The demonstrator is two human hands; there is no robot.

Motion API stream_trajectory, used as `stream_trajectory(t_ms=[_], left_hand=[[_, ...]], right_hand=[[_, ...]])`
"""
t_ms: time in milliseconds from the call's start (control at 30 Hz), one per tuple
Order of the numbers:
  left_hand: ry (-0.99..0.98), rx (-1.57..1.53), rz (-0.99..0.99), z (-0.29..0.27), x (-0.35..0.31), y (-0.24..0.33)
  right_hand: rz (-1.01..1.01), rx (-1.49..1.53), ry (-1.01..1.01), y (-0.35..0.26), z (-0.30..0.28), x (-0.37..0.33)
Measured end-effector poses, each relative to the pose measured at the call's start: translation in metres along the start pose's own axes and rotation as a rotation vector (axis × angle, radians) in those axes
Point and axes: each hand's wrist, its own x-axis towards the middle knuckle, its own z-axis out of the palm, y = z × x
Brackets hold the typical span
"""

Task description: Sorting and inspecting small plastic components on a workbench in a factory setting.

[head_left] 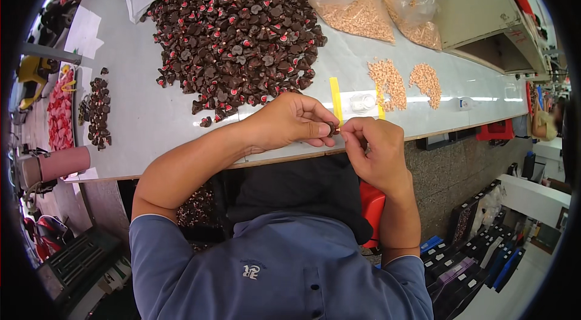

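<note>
Both hands meet at the desk (151, 120) edge. Left hand (289, 121) pinches a small dark piece (331, 128) at its fingertips; right hand (375, 149) closes on it too. Piece looks light, rigid, easily dropped; best held by its sides. Dark pile (239, 32) lies beyond.

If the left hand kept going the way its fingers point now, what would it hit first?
The left hand points right, holding a small dark part. It would meet the right hand first; their fingertips are already almost touching at the part, though depth is hard to judge.
</note>
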Motion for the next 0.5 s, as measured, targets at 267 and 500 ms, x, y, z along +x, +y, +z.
stream_trajectory(t_ms=[267, 500], left_hand=[[-0.004, -0.011, 0.008, -0.001, 0.0, -0.001], [0.026, 0.0, 0.031, -0.001, 0.001, -0.005]], right_hand=[[-0.052, -0.052, 0.024, -0.001, 0.008, 0.0], [-0.162, -0.165, 0.034, -0.002, 0.008, -0.003]])
